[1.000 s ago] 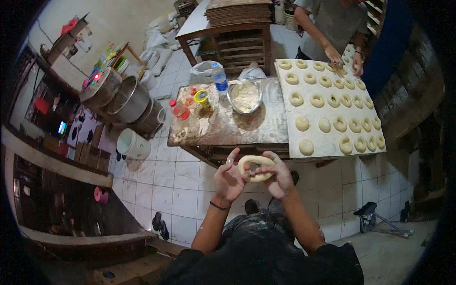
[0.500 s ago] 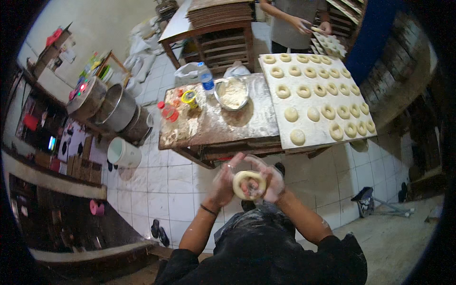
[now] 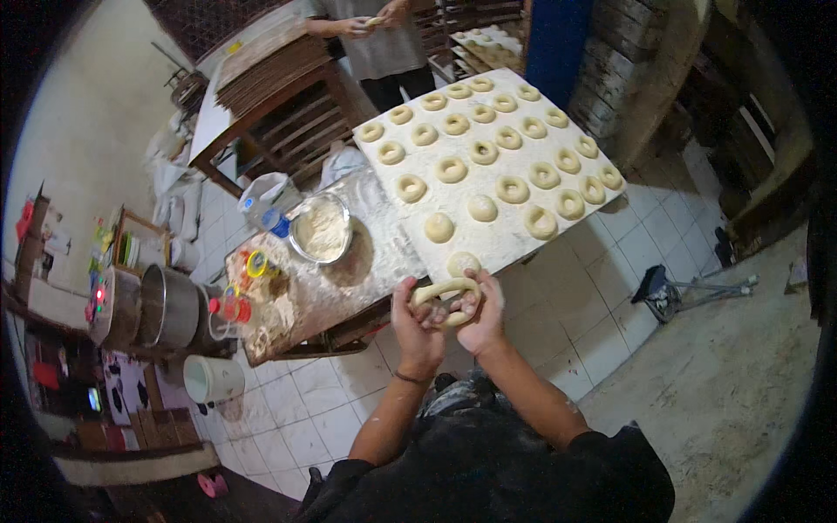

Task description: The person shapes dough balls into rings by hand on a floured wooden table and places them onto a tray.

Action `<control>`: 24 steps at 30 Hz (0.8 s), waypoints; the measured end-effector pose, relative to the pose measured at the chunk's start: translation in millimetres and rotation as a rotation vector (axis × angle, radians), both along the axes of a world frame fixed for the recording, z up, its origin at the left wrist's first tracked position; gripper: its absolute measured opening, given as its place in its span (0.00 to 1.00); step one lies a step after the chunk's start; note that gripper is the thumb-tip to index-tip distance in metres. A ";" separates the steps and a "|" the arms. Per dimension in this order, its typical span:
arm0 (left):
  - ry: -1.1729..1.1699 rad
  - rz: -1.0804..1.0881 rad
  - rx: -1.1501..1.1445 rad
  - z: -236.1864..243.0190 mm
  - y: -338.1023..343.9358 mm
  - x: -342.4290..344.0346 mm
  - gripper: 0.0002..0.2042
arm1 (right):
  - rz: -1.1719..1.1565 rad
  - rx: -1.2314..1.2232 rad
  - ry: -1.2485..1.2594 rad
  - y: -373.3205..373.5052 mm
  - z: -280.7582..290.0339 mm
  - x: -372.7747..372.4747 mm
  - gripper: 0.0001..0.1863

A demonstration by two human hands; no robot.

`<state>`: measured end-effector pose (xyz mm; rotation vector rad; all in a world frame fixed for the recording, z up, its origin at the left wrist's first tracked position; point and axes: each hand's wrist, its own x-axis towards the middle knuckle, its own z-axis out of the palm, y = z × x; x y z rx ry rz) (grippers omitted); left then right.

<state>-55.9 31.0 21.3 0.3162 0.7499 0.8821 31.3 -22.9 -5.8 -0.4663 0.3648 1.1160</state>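
My left hand (image 3: 419,336) and my right hand (image 3: 484,318) hold a pale ring of raw dough (image 3: 456,285) between them, just off the near edge of a floured white board (image 3: 403,225). Fingers of both hands curl through its hole, and the ring looks stretched sideways. Flour whitens my fingers. Rows of dough rings (image 3: 512,189) cover most of the board. Nearest to me are round dough pieces with no hole, among them one dough ball (image 3: 439,227) and another dough ball (image 3: 464,262) right behind my hands.
Left of the board, a floury wooden table (image 3: 375,253) bears a metal bowl (image 3: 348,218) of flour, a blue-labelled bottle (image 3: 275,223), a yellow tub (image 3: 258,264) and a red-capped bottle (image 3: 234,309). A white bucket (image 3: 214,380) stands on the floor. Beyond the board, a co-worker (image 3: 375,44) handles dough.
My view has turned to the right, toward the board. The dough ring, earlier round and blurred around my moving fingers, is now stretched wider, with both hands gripping it close to the board's edge.
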 end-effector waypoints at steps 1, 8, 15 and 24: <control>0.057 0.013 0.006 -22.9 -0.5 19.0 0.14 | 0.048 -0.132 0.011 1.5 -0.4 3.3 0.09; -0.415 -1.249 -0.290 -72.0 15.6 38.1 0.25 | 0.579 0.075 -0.307 -48.1 -16.3 81.7 0.14; 0.601 -1.036 0.616 -74.6 82.1 153.1 0.31 | 0.346 -0.238 -0.577 -23.1 -69.5 161.6 0.25; 0.956 -0.749 1.376 -93.8 78.9 163.2 0.30 | 0.051 -0.394 -1.217 0.0 -54.9 212.4 0.21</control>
